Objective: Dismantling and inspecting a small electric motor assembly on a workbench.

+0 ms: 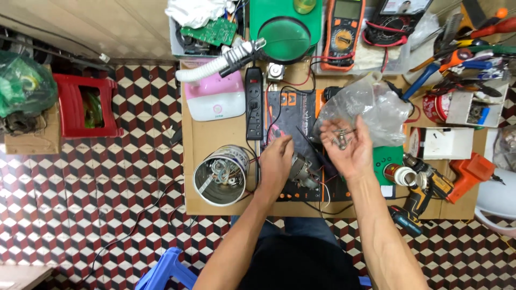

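Note:
My left hand [275, 161] rests on a small grey metal motor [304, 171] lying on the dark work mat [290, 110], fingers curled over its left end. Raised above the mat, my right hand [349, 147] is cupped palm up around several small metal screws [341, 138]. Just behind that hand lies a crumpled clear plastic bag [371, 104]. Thin wires trail from the motor toward the table's front edge.
A metal tin [221, 174] of parts stands left of my hands, a black power strip [253, 102] behind it. A pink and white appliance [215, 96], green lamp [285, 32], orange multimeter [344, 32], cordless drill [424, 188] and hand tools [462, 53] crowd the brown table [204, 137].

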